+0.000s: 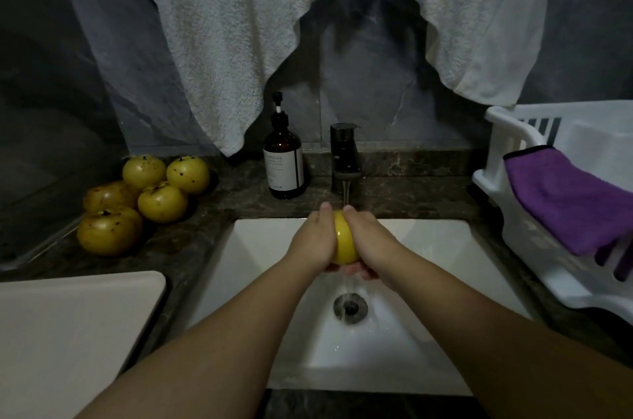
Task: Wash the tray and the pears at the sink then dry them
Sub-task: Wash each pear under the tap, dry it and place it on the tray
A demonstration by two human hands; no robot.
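We are standing at a dark marbled bench (219, 240) with a white sink (428, 247) sunk into it, in a dim room with grey stone walls. A white towel (222, 41) is hanging on the wall behind the sink. A black tap (344, 155) at the sink's back edge is running, and water is streaming down to the drain (350, 307).

Over the sink, just below the tap, we are clasping a yellow pear (343, 238) between both palms: the left hand (313, 240) is pressing on its left side and the right hand (371, 242) on its right, fingers (324, 209) wrapping around it and pointing toward the tap. The visible strip of pear is running lengthwise from tap toward us; we cannot tell where its stem end is pointing.

Left of the sink, five spotted pears (145, 204) are sitting clustered on the bench, calyx ends up. A tray (68, 333) is lying flat at the sink's near left. A brown pump bottle (283, 161) is standing just left of the tap. Right of the sink, a white rack (520, 213) is holding a purple cloth (568, 202).
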